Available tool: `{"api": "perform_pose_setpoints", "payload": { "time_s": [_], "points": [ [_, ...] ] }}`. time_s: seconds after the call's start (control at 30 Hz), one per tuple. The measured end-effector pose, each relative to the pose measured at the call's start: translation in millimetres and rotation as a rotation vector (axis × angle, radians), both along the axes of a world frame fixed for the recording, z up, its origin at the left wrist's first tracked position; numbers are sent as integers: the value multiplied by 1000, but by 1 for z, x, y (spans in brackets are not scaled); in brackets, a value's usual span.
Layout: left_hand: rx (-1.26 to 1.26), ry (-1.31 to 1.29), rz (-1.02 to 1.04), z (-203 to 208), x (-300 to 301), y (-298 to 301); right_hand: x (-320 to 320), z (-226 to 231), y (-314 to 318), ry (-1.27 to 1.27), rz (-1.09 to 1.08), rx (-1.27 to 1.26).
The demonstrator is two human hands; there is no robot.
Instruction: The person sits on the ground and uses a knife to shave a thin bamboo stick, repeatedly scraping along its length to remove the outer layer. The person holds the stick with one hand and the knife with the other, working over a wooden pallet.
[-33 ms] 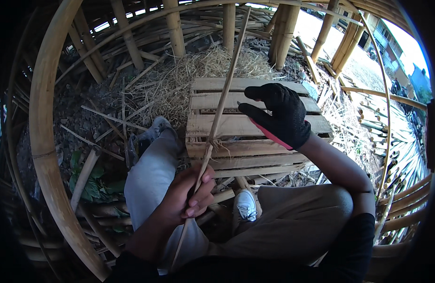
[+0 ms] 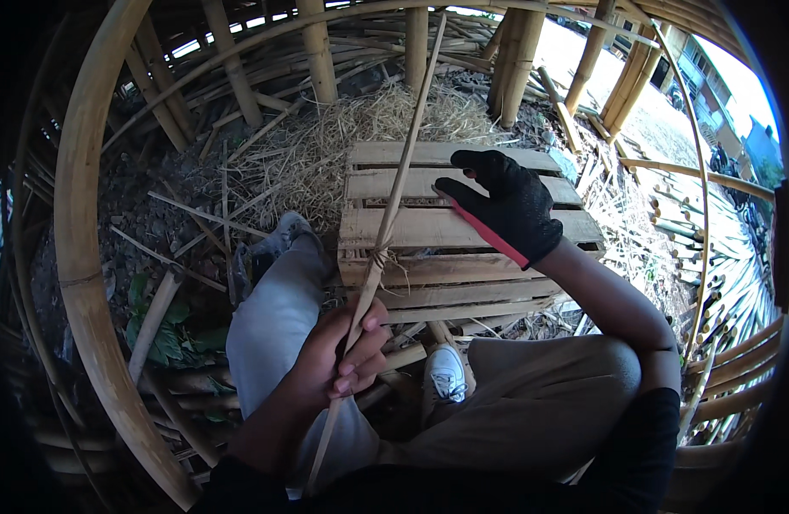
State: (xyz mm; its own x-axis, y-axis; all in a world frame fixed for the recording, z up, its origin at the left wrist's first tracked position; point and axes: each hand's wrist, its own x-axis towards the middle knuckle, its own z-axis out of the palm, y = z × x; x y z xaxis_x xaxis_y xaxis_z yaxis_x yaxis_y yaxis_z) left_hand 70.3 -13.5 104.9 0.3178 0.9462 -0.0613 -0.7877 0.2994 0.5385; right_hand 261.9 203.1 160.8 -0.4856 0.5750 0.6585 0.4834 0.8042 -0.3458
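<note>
My bare left hand [image 2: 347,351] is closed round a long, thin bamboo strip [image 2: 403,176]. The strip slants up and away past the crate, and its lower end points toward my lap. Just above my fist, frayed fibres stick out at a joint in the strip. Over the slatted wooden crate [image 2: 411,224] is my right hand [image 2: 506,206], in a black glove with a red edge. Its thumb and curled fingers stand apart, to the right of the strip and not touching it. I see nothing held in it, though the palm is hidden.
Dry shavings [image 2: 386,120] lie heaped behind the crate. A thick curved bamboo pole [image 2: 76,257] rises at the left. Upright bamboo posts [image 2: 315,51] stand at the back. Many cut poles [image 2: 711,265] are piled at the right. My legs flank the crate's near side.
My right hand has shifted slightly to the right and its fingers have turned a little. The strip's upper end has tipped slightly left. My left hand keeps its grip.
</note>
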Motion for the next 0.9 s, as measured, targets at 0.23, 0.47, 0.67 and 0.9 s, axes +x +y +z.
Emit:
{"api": "perform_pose_setpoints", "payload": {
  "time_s": [0.23,0.47,0.67,0.9],
  "points": [
    [76,2,4,-4,-4,-2,27,-75,46,-773,-250,-351],
    [73,-109,-72,-1,-3,0,30,-97,72,-746,-289,-405],
    [81,-164,-78,-3,-6,-1,23,-77,79,-861,-301,-576],
    [76,-190,-71,-7,-9,0,31,-86,86,-626,-169,-514]
  ]
}}
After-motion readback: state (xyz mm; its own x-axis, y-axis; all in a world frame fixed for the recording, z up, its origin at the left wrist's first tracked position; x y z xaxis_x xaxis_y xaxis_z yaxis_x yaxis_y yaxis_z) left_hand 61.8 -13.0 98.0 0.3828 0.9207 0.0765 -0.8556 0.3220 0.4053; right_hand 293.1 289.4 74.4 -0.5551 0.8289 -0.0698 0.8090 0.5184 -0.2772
